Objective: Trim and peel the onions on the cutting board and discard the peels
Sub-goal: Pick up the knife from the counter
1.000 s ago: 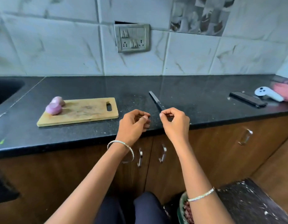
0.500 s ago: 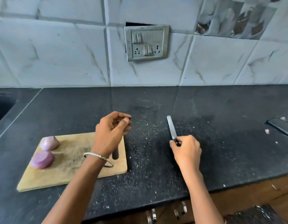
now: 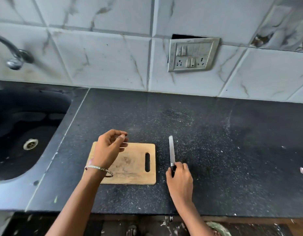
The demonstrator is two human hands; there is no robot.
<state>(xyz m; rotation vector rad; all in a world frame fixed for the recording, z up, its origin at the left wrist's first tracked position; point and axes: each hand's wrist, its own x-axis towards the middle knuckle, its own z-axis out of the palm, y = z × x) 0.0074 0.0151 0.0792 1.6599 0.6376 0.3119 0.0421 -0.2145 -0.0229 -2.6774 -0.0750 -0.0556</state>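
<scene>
My left hand [image 3: 110,149] hovers loosely curled and empty over the cutting board [image 3: 135,167]. The onions are out of sight, likely under that wrist, so a blind reach could roll one off. The knife [image 3: 171,150] lies at the board's 3 o'clock, long axis 6-to-12, tip at 12, its handle gripped by my right hand [image 3: 179,179].

The cutting board [image 3: 135,169] is pale, matt wood with a worn, stained middle. At its 3 o'clock, the knife [image 3: 171,150] has a smooth, bright metal blade and a dark handle. The counter [image 3: 215,133] is black speckled stone, dull and dusty. At 12 o'clock the wall tiles [image 3: 104,62] are glossy and marble-patterned. At 10 o'clock the tap [image 3: 14,55] is shiny metal.
</scene>
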